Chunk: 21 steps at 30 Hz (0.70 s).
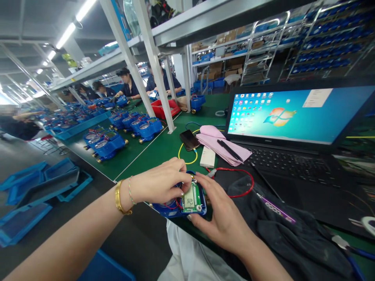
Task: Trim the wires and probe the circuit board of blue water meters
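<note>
A blue water meter (171, 212) lies at the table's near edge, its electronics housing uncovered. Inside it, a green circuit board (201, 197) carries a small lit display (189, 200) with digits on it. My left hand (164, 181) reaches over from the left, fingers bent, thumb and forefinger close together at the board; anything between them is hidden. Around the right side of the housing, my right hand (219, 207) grips with thumb at the near edge and fingers at the far edge. Thin red wires (178, 203) run beside the display.
Beyond the meter lie a white adapter box (208, 157), a phone (189, 139) and pink cloths (215, 142). A red cable (252, 181) loops toward the laptop (293, 117) and dark cloth (281, 234). Several meters (105, 142) stand left, near a shelf post (159, 78); co-workers sit beyond.
</note>
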### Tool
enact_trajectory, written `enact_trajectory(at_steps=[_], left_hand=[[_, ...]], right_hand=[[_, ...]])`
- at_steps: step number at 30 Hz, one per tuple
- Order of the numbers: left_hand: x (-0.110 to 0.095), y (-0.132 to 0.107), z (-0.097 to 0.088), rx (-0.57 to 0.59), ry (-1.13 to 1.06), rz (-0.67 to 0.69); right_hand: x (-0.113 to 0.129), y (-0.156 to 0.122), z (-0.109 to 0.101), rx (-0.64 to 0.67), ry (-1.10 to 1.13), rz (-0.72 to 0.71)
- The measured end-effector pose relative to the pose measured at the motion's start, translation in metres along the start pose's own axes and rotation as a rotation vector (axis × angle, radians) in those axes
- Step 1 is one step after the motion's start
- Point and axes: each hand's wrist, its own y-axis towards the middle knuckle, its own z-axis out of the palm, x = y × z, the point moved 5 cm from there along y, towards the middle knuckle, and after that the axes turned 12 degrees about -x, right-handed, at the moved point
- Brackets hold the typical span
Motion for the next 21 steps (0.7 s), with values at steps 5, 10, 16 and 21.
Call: enact_trajectory(at_steps=[5, 10, 16, 21], left_hand=[[0.002, 0.003, 0.001, 0.014, -0.048, -0.014], [0.009, -0.022, -0.013, -0.155, -0.212, -0.133], [0.045, -0.111, -0.005, -0.268, -0.284, -0.499], [0.088, -0.186, 0.033, -0.286, -0.102, -0.800]], right_hand=[[0.001, 0.000, 0.001, 0.000, -0.016, -0.014], [0.001, 0.000, 0.000, 0.006, -0.043, -0.021], [-0.001, 0.000, 0.002, -0.001, -0.052, -0.015], [-0.002, -0.001, 0.002, -0.004, -0.068, -0.011]])
